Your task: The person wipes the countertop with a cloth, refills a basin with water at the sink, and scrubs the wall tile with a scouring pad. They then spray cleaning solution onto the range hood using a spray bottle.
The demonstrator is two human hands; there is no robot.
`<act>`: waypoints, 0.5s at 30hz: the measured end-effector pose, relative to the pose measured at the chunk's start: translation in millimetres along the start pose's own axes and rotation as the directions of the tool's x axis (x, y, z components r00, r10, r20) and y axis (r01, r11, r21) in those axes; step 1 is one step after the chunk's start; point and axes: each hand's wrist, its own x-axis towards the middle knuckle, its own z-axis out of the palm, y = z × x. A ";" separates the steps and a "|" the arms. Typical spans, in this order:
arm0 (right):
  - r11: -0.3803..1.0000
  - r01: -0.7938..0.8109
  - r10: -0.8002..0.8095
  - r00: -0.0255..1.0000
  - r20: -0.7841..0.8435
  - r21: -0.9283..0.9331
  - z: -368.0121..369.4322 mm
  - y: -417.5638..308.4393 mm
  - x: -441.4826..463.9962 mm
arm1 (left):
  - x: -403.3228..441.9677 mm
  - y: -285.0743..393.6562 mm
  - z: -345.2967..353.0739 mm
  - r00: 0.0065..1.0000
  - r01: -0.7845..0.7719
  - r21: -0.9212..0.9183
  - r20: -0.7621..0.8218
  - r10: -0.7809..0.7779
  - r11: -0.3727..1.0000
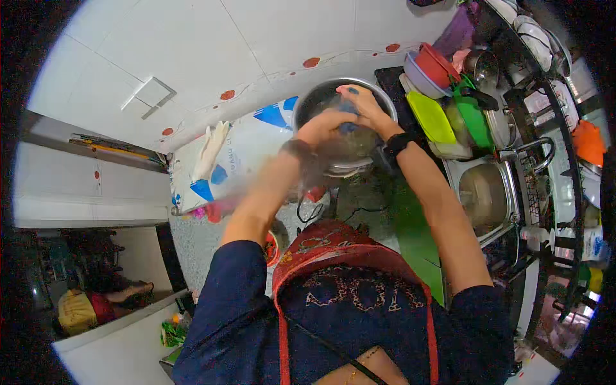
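A large round metal pot (390,106) stands against the tiled wall, near the top middle. Over its opening, my left hand (324,126) and my right hand (367,110) come together. Both hands have their fingers bent around something dark bluish that I cannot make out. Motion smears my left hand and forearm. The inside of the pot is partly covered by my hands and looks hazy. Dark bands are on both wrists.
Right of the pot are a yellow-green tray (430,117), a red bowl (438,66), a green basket (473,115), a sink (482,199) and a dish rack (558,109). Left lies a white-and-blue sheet (247,144) with a pale glove (210,151). A person (80,311) is at lower left.
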 end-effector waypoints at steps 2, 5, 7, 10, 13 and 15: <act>0.990 -0.004 0.006 1.000 -0.015 0.139 5.4 -0.2 2.0 | 3.0 -5.6 -6.7 0.998 -0.067 0.112 -0.003 0.067 0.992; 1.000 0.017 -0.014 0.994 -0.109 0.024 10.9 11.7 9.6 | -7.0 5.3 4.4 0.979 -0.205 0.315 0.049 0.200 0.927; 0.988 0.059 -0.077 0.988 -0.131 -0.141 8.8 15.4 10.6 | -11.2 23.9 6.4 0.976 -0.217 0.537 0.107 0.190 0.815; 0.989 0.043 -0.068 0.982 -0.178 -0.141 3.9 45.7 35.0 | -4.6 26.0 20.8 0.979 0.035 0.529 -0.189 0.078 0.848; 0.941 -0.005 -0.064 0.979 -0.192 -0.339 6.6 31.0 30.1 | 23.6 1.3 10.2 0.988 0.041 0.808 -0.121 0.097 0.587; 0.956 -0.045 -0.013 0.981 -0.194 -0.290 10.4 22.1 28.2 | 23.8 -0.5 10.9 0.984 0.103 0.820 -0.165 0.061 0.563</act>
